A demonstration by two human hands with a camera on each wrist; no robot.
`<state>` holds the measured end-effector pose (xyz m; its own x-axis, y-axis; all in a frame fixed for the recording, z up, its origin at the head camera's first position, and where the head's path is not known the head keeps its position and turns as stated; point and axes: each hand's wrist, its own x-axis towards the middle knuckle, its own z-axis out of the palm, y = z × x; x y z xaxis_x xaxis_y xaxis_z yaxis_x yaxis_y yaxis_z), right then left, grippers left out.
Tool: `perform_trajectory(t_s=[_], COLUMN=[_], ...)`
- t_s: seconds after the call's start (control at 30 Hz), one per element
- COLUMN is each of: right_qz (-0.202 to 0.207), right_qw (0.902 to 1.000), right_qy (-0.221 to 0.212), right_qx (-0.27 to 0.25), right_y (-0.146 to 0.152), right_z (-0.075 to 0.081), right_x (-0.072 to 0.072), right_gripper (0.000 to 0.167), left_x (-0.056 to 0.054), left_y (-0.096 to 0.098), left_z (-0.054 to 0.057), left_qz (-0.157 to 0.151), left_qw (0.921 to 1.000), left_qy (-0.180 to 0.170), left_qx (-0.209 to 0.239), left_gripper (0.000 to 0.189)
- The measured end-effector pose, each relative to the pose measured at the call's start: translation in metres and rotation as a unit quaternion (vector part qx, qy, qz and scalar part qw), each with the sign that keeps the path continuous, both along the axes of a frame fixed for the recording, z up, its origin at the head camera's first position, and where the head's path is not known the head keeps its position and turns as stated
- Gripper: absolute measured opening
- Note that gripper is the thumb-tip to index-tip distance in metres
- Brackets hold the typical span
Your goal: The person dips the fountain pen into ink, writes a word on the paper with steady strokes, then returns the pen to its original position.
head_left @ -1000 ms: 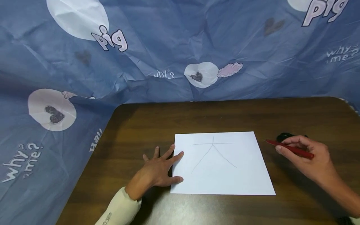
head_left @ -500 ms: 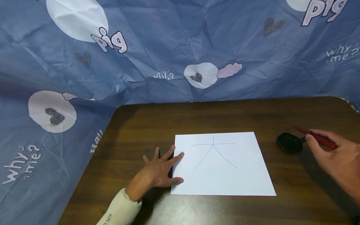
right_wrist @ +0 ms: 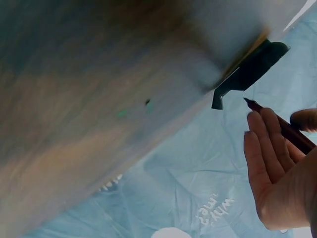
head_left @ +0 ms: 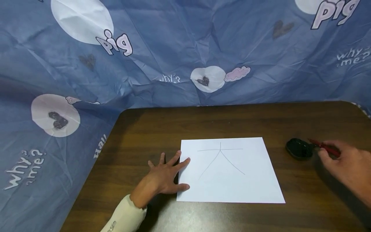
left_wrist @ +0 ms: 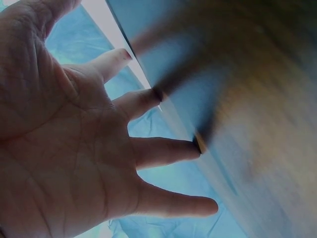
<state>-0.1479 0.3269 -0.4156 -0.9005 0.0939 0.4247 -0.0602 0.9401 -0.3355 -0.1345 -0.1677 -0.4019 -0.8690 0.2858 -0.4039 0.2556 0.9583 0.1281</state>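
A white sheet of paper (head_left: 232, 185) with thin drawn lines, a horizontal, a short upright and two slanting strokes, lies on the table. My left hand (head_left: 163, 177) is spread flat, thumb and index fingertips on the sheet's left edge; its palm (left_wrist: 64, 139) fills the left wrist view. Off to the sheet's right, my right hand (head_left: 349, 161) pinches a slim red pen (head_left: 330, 150) between thumb and fingers. In the right wrist view, the pen (right_wrist: 290, 130) points its dark tip toward a black rounded thing (head_left: 298, 148) with a short handle, just left of the hand.
The brown wooden table (head_left: 145, 129) has rounded far corners. Behind and left of it hangs a blue printed cloth (head_left: 162, 42) with words and hearts, reaching down past the table's far edge.
My right hand has moved right, away from the sheet, carrying the red pen over beside the black rounded thing's handle, then dropped slightly. My left hand stays put.
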Motion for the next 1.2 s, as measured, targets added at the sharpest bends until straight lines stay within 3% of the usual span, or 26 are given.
perform_trajectory(t_s=[0.2,0.43,0.63,0.87,1.0,1.2], right_qz=[-0.04,-0.048,-0.075,-0.084,-0.102,-0.119], right_qw=[0.9967,0.9947,0.9848,0.9834,0.9763,0.9537], right_qy=[-0.069,-0.088,-0.152,-0.156,-0.185,-0.264], right_qx=[0.016,0.024,0.036,0.041,0.047,0.081], right_y=[-0.004,-0.0056,-0.0069,-0.0036,-0.0036,-0.0021], right_z=[-0.0002,-0.0025,-0.0017,-0.0061,-0.0083,-0.0078], right_x=[-0.0001,-0.0012,-0.0023,-0.002,-0.0033,-0.0048], right_gripper=[0.033,0.035,0.041,0.037,0.036,0.033], left_x=[-0.0002,0.0023,0.0021,0.0015,0.0019,0.0007], left_y=[-0.0002,-0.0013,-0.0013,-0.0005,-0.0007,-0.0005], left_z=[-0.0008,-0.0002,-0.0004,-0.0013,-0.0011,-0.0002], left_qz=[0.0,0.003,0.002,0.0,0.0,-0.001], left_qw=[1.0,1.0,1.0,1.0,1.0,1.0], left_qy=[0.001,0.002,0.003,0.002,0.003,0.003], left_qx=[-0.004,-0.004,0.003,0.003,0.003,0.002], left_gripper=[0.086,0.087,0.086,0.086,0.086,0.086])
